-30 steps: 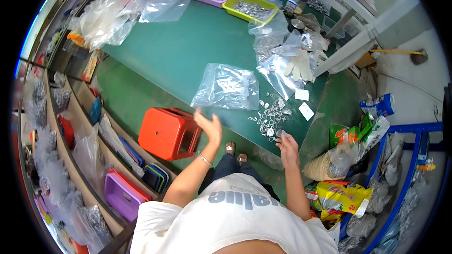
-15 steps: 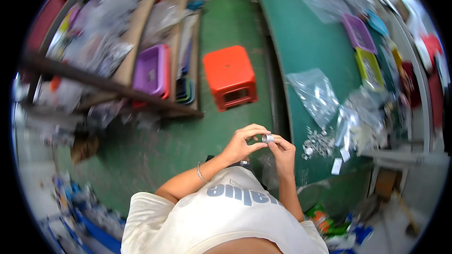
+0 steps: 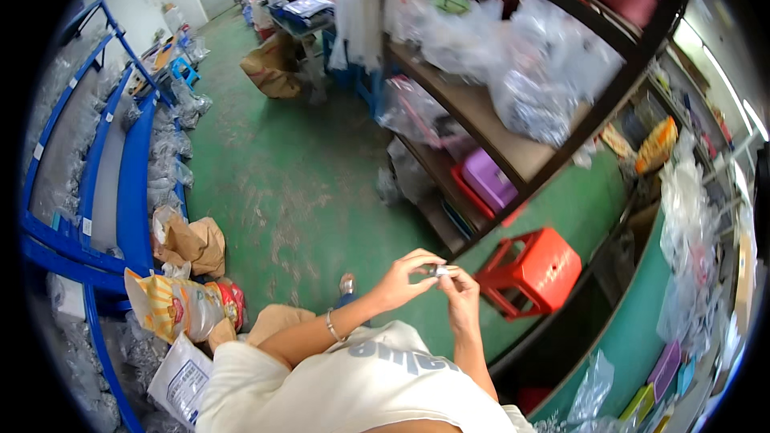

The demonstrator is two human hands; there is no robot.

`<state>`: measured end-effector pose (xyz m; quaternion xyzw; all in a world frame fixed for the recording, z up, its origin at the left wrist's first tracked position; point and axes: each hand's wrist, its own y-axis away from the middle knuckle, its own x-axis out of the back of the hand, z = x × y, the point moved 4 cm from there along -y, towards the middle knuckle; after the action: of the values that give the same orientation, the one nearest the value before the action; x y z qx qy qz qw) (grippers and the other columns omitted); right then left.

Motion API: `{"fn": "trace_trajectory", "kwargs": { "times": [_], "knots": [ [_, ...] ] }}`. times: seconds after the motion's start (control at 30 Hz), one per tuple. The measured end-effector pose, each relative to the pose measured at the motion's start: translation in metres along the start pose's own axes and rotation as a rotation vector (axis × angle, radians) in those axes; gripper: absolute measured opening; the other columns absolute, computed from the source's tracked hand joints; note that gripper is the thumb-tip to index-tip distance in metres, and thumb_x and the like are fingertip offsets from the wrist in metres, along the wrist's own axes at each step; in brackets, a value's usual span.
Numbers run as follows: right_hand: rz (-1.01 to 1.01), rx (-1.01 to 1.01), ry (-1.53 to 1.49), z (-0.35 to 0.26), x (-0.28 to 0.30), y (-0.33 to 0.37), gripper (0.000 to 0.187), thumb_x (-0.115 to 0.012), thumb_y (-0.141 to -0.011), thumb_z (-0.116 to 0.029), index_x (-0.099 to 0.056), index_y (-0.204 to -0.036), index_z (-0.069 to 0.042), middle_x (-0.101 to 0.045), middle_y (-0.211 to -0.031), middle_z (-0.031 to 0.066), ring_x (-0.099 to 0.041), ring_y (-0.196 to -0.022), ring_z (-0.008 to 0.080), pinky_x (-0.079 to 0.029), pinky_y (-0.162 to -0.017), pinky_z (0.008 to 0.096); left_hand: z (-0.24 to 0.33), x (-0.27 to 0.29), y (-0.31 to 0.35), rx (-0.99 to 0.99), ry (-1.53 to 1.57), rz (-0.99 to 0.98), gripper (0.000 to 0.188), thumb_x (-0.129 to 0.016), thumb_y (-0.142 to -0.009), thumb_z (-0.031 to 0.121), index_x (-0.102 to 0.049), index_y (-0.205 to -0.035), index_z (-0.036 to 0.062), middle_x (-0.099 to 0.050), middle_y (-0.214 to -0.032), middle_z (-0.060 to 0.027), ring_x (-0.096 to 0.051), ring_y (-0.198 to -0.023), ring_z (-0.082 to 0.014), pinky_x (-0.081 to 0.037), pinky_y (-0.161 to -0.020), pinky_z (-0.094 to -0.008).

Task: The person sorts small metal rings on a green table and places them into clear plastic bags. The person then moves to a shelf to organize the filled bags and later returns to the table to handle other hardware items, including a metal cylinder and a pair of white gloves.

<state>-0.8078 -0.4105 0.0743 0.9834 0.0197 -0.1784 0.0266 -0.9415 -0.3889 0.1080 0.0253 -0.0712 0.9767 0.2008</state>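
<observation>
Between the fingertips of both hands is a small silver metal cylinder [image 3: 439, 271], short and band-like, its fine detail too blurred to make out. My left hand [image 3: 399, 284] pinches it from the left with thumb and fingers. From the right, the fingertips of my right hand [image 3: 462, 293] close on it too. Both hands are in front of my shirt, above the green floor. A metal bracelet [image 3: 331, 325] circles my left wrist.
A red stool [image 3: 533, 273] stands just right of my hands, before a green table [image 3: 597, 389]. Ahead is a brown shelf rack [image 3: 489, 128] with plastic bags and a purple basket [image 3: 488, 180]. Blue racks [image 3: 132, 192] line the left, with paper sacks [image 3: 192, 244] beside them.
My view has swung left: the stool and green table now lie farther right, and the left racks and open floor have come in. Both hands still hold the metal cylinder.
</observation>
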Motion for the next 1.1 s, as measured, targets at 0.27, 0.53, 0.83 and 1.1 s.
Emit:
{"fn": "trace_trajectory", "kwargs": {
  "times": [0.27,0.53,0.83,1.1],
  "knots": [
    [-0.498,-0.450,-0.247,0.095,-0.264,-0.164,0.015,-0.055,-0.086,-0.019,-0.059,-0.089,-0.004,-0.060,-0.083,0.0018,-0.055,-0.076,0.0098,-0.041,-0.067,0.0228,-0.022,0.290,0.030,0.005,0.022,0.625,0.032,-0.062,-0.074,-0.003,-0.055,-0.106,-0.0022,-0.053,-0.100,-0.0086,-0.054,-0.093,-0.0163,-0.047,-0.076,-0.0271],
    [-0.644,-0.830,-0.481,0.143,-0.394,-0.296,0.015,-0.050,-0.089,-0.020,-0.055,-0.088,-0.006,-0.059,-0.082,0.0033,-0.055,-0.077,0.0124,-0.042,-0.068,0.0243,-0.047,0.458,-0.022,0.049,0.067,0.735,0.031,-0.058,-0.073,-0.010,-0.055,-0.104,-0.0060,-0.050,-0.098,-0.0055,-0.054,-0.092,-0.0136,-0.044,-0.078,-0.0240],
    [-0.647,-0.750,-0.644,0.169,-0.466,-0.525,0.015,-0.049,-0.089,-0.021,-0.054,-0.092,-0.007,-0.059,-0.089,0.0017,-0.055,-0.082,0.0111,-0.042,-0.069,0.0247,-0.083,0.630,-0.207,0.049,0.025,0.595,0.033,-0.059,-0.069,-0.011,-0.056,-0.101,-0.0041,-0.052,-0.105,-0.0088,-0.053,-0.094,-0.0162,-0.044,-0.082,-0.0272],
    [-0.287,-0.437,-0.499,0.126,-0.451,-0.687,0.013,-0.055,-0.086,-0.018,-0.058,-0.094,-0.007,-0.059,-0.090,0.0015,-0.053,-0.082,0.0093,-0.041,-0.070,0.0239,-0.093,0.703,-0.395,0.042,0.102,0.192,0.039,-0.059,-0.073,-0.006,-0.051,-0.111,-0.0016,-0.054,-0.107,-0.0107,-0.054,-0.097,-0.0181,-0.044,-0.082,-0.0275]
  ]
}}
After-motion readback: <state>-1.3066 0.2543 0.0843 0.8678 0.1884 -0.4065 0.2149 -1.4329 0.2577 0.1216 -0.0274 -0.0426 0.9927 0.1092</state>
